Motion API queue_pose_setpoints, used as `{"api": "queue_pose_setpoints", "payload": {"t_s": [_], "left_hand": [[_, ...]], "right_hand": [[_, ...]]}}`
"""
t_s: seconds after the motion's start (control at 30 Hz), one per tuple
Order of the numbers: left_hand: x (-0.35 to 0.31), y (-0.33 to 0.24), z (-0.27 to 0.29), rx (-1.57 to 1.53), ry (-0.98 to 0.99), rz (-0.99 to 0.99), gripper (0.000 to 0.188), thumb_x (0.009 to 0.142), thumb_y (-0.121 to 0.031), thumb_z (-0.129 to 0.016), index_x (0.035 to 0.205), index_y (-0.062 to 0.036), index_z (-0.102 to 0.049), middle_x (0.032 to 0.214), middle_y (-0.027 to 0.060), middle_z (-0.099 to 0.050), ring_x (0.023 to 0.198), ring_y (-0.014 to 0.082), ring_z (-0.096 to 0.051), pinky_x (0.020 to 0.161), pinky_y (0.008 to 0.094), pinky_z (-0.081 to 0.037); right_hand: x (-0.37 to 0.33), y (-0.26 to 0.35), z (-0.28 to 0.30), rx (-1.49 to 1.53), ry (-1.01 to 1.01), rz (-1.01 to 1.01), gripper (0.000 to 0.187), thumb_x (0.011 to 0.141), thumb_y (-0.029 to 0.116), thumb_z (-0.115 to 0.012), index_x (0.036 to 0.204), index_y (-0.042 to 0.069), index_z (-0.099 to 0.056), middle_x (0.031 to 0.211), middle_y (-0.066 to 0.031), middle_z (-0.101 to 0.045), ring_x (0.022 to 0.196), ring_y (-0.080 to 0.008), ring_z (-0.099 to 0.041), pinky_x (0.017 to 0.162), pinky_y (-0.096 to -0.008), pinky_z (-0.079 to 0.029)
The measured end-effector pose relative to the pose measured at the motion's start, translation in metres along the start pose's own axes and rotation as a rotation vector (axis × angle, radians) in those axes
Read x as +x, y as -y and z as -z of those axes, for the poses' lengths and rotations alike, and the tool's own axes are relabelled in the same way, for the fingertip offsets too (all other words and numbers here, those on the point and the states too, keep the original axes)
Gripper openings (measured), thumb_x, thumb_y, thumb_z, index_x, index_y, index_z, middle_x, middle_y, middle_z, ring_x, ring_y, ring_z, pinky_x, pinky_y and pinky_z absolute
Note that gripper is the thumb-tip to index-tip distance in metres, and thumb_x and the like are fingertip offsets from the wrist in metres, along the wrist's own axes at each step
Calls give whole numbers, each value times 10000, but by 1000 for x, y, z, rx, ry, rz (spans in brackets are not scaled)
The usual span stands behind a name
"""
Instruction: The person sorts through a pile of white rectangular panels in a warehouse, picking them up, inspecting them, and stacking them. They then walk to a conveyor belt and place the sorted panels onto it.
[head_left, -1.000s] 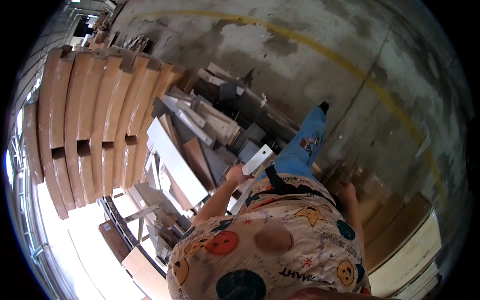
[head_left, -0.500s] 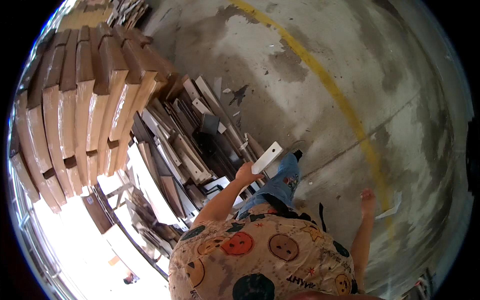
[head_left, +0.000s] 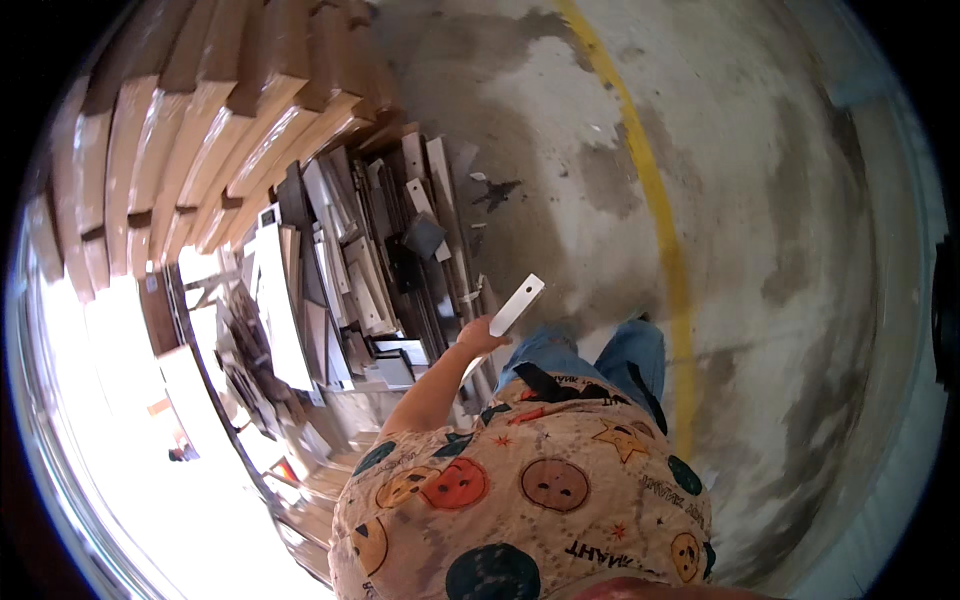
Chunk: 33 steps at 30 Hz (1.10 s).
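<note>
My left hand (head_left: 481, 335) is closed around one end of a narrow white board (head_left: 518, 304) with a small dark hole near its far end. The board slants up and to the right, in front of my jeans (head_left: 545, 350). Just left of this hand lies a pile of loose boards and panels (head_left: 375, 270) in white, brown and black, with a square grey piece (head_left: 424, 236) on top. My right hand is out of view.
Tall stacks of long brown cartons (head_left: 190, 130) stand at the far left. A yellow line (head_left: 655, 190) runs along the stained concrete floor (head_left: 740, 250) to my right. More scrap boards (head_left: 255, 350) lie at the lower left beside a bright opening.
My view has turned, and the pile now sits more upright in it. My left hand still holds the white board. My right hand, seen earlier at the right, has left the picture.
</note>
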<state>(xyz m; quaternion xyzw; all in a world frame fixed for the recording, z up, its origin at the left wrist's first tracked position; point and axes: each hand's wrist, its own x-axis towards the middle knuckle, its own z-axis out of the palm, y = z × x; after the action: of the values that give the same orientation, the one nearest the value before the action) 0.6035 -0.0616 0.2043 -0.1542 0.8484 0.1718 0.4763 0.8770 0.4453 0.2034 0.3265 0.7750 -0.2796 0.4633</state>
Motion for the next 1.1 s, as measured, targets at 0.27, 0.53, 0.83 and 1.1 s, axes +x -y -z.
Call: {"api": "queue_pose_setpoints", "payload": {"t_s": [0.27, 0.53, 0.83, 1.1], "left_hand": [[-6, -88, 27, -247, -413, 211, 676, 599, -462, -740, 1084, -38, -538, 1072, 177, -581, 1015, 326, -555, 854, 399, -453], [-31, -121, 81, -656, -663, 268, 727, 588, -428, -769, 1149, -32, -530, 1066, 170, -592, 999, 306, -568, 841, 369, -453], [68, -136, 242, -1369, -481, -4, 526, 748, -233, -725, 1145, 13, -483, 897, 100, -619, 801, 165, -597, 689, 292, -481], [158, -122, 291, -1305, -444, 204, 469, 699, -405, -745, 832, 4, -558, 755, 111, -598, 682, 131, -586, 579, 289, -481]], "right_hand": [[251, 20, 285, -495, -142, 264, 317, 876, 258, -463, 1023, 12, -597, 980, -164, -624, 933, -324, -572, 853, -415, -420], [294, 413, 511, -567, -382, 535, 300, 854, 175, -518, 1069, -30, -556, 1030, -174, -607, 931, -286, -585, 813, -357, -441], [169, 697, 165, 44, 591, 768, 428, 869, 311, -586, 1198, 46, -520, 1059, -65, -600, 985, -146, -550, 860, -281, -424], [166, 772, 62, -78, 835, 762, 548, 904, 451, -471, 1275, 51, -415, 1033, -60, -564, 914, -148, -551, 795, -289, -434]]}}
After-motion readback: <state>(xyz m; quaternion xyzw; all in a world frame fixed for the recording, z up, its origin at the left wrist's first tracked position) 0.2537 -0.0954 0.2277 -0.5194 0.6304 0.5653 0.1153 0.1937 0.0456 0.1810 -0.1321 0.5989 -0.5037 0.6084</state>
